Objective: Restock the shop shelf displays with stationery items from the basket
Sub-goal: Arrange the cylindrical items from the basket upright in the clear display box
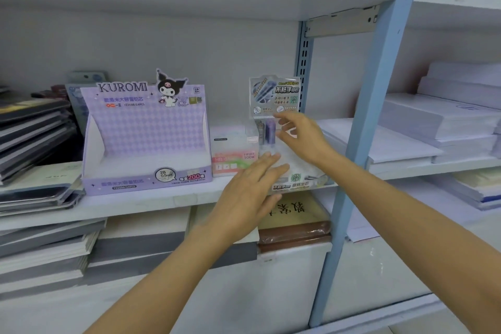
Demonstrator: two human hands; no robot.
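Observation:
A clear lead-refill display box (276,100) with a printed header card stands on the middle shelf (141,202), hard against the blue upright. My right hand (301,138) reaches into it with loosely bent fingers beside the purple and grey lead tubes (267,131). My left hand (249,187) lies flat with straight fingers on the box's front edge. Left of it sit a pink "Fruit Soda" lead box (234,154) and a purple Kuromi display box (146,133), which looks hollow inside. The basket is out of view.
Stacks of notebooks (35,127) fill the shelf's left end. White paper reams (444,116) lie in the bay to the right. Below are more notebook stacks (135,247) and a brown wrapped pack (295,225). The blue upright (360,127) divides the bays.

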